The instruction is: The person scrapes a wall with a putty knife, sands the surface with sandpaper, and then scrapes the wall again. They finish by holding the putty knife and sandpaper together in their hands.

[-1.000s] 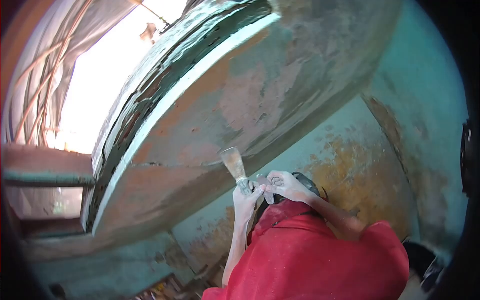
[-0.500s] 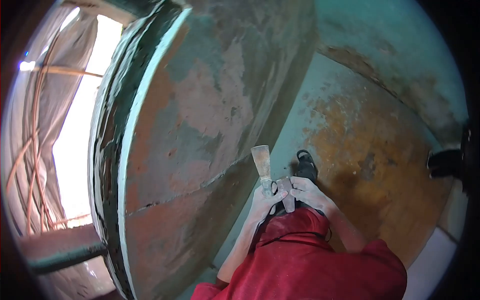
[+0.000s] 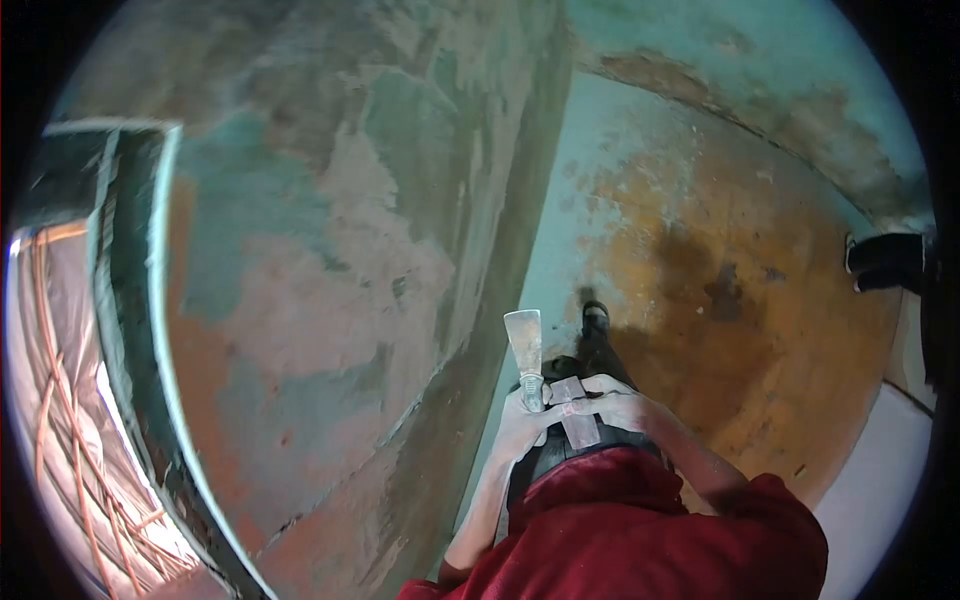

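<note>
My left hand (image 3: 517, 420) is wrapped round the handle of a putty knife (image 3: 524, 342), whose wide, stained metal blade points up and away from me. Pinched in my right hand (image 3: 622, 405) is a flat, greyish-pink rectangular block (image 3: 576, 412); its exact kind cannot be made out. The left thumb and right fingers meet across the block, so both hands touch it. Pale dust coats both hands. They are close together in front of my waist, above my dark trousers and below my red shirt (image 3: 640, 520).
A wall (image 3: 330, 260) with patchy green, pink and grey paint rises on the left, a crack running across it. Left of it is a window frame (image 3: 165, 300) with plastic sheeting behind. The floor (image 3: 740, 350) is worn orange-brown. Another person's dark-clad leg (image 3: 890, 255) shows at right.
My view has swung left and the window has slid lower. The block has turned slightly, and the right fingers have shifted across it. The putty knife stays in my left hand.
</note>
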Motion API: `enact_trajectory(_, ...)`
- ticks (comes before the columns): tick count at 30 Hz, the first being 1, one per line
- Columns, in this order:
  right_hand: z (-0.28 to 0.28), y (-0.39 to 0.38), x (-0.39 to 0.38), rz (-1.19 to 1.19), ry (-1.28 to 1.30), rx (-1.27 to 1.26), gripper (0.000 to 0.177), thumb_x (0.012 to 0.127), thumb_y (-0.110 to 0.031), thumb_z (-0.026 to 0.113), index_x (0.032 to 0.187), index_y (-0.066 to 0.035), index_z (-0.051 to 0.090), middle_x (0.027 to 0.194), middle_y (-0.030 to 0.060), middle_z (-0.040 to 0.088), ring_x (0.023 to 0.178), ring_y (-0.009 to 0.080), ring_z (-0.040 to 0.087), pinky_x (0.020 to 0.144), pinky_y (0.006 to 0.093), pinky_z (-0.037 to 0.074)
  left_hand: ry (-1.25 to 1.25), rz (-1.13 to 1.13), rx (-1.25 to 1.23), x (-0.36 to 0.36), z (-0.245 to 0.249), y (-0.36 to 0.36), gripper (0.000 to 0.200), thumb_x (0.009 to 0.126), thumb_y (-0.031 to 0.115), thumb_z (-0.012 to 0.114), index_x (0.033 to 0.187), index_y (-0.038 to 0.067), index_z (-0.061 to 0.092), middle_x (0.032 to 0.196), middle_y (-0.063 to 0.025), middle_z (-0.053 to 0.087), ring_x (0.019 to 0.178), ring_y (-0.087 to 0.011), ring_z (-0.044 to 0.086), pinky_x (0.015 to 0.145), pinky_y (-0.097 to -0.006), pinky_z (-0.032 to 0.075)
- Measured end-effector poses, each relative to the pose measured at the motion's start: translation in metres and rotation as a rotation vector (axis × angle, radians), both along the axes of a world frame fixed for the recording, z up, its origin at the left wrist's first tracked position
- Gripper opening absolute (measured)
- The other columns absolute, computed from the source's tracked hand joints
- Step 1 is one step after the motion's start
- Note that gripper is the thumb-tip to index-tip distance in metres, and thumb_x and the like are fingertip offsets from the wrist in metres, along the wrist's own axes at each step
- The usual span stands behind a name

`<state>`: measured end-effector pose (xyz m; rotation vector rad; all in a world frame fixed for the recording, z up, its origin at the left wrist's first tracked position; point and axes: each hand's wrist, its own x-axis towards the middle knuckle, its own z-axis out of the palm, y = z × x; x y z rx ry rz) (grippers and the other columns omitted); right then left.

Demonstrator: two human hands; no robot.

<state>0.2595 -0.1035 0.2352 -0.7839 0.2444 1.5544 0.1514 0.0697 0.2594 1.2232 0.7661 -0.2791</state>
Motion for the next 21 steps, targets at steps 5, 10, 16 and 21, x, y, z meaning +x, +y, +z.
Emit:
enact_trajectory(5,-0.038,-0.004,0.009,0.269,-0.247,0.021,0.039,0.094,-0.021,0.069,0.126,0.001,0.063,0.113,0.0028,0.067,0.104,0.0103,0.059,0.091,0.0276,0.045,0.155,-0.019,-0.069,-0.004,-0.040,-0.004,0.030,0.085,0.012,0.080,0.081,0.013,0.051,0.068,0.0064,0.047,0.049,-0.0012,0.039,0.041,-0.0235,0.030)
enact_trajectory(10,-0.126,0.012,0.016,0.005,-0.871,-0.293,0.024,0.086,-0.022,0.074,0.083,0.000,0.064,0.073,0.0036,0.062,0.070,0.0099,0.056,0.062,0.0310,0.044,0.303,0.215,-0.033,-0.028,-0.089,0.017,0.020,0.096,0.018,0.067,0.092,-0.001,0.061,0.086,-0.0115,0.070,0.081,-0.0228,0.073,0.074,-0.0340,0.057)
enact_trajectory(16,-0.202,0.141,0.105,-0.312,-1.229,-0.695,0.026,0.093,-0.020,0.065,0.082,0.003,0.062,0.060,0.0164,0.040,0.054,0.0193,0.038,0.053,0.0353,0.036,0.604,0.122,0.108,-0.138,-0.146,0.044,0.024,0.097,0.023,0.065,0.092,0.000,0.059,0.092,-0.0142,0.070,0.082,-0.0220,0.072,0.069,-0.0314,0.054)
enact_trajectory(21,-0.206,0.238,0.152,-0.790,-1.182,-0.569,0.022,0.093,-0.017,0.063,0.103,0.002,0.070,0.075,0.0230,0.063,0.059,0.0254,0.061,0.060,0.0366,0.046,0.655,0.141,0.170,-0.162,-0.156,0.034,0.026,0.093,0.022,0.070,0.091,-0.003,0.063,0.083,-0.0114,0.069,0.076,-0.0212,0.072,0.065,-0.0312,0.054)
